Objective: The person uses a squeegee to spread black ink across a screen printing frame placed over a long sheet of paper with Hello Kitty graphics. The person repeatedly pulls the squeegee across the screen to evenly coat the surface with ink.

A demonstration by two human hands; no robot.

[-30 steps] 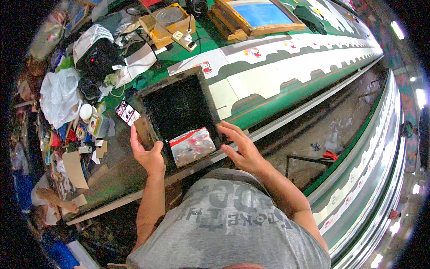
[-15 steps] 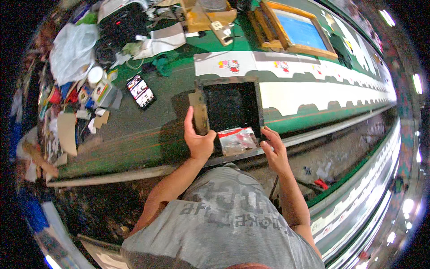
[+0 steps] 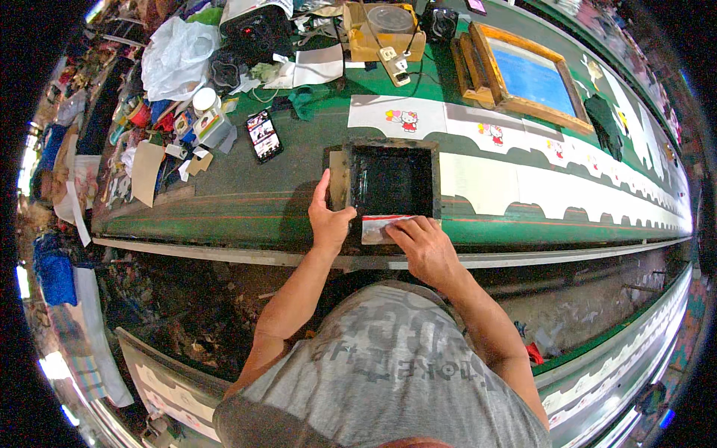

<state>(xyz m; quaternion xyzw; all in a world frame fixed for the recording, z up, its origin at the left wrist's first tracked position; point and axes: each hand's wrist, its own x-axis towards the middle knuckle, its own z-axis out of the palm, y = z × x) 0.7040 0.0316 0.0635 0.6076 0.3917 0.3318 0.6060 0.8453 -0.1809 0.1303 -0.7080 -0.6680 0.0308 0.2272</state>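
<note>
A small dark-framed printing screen (image 3: 435, 179) with a black mesh middle lies over the near row of white cut-out sheets (image 3: 478, 183). At its left side my left hand (image 3: 331, 224) is closed on the frame, thumb toward the near corner. A silvery, stained strip with a red edge (image 3: 376, 230) covers the screen's near end. My right hand (image 3: 427, 250) is closed over this strip, its bent fingertips on the red-edged part; whether the strip is loose or fixed to the screen I cannot tell.
Farther back lies another row of sheets printed with a cartoon figure (image 3: 407, 119). A wooden frame with blue mesh (image 3: 530, 75) stands behind them. A phone (image 3: 264, 137), a white jar (image 3: 205, 100), a plastic bag (image 3: 179, 56) and a power strip (image 3: 394, 66) crowd the left and back.
My right hand has moved from the screen's right edge onto the red-edged strip. The screen now sits straighter along the table, my left hand still at its left side. The view has turned.
</note>
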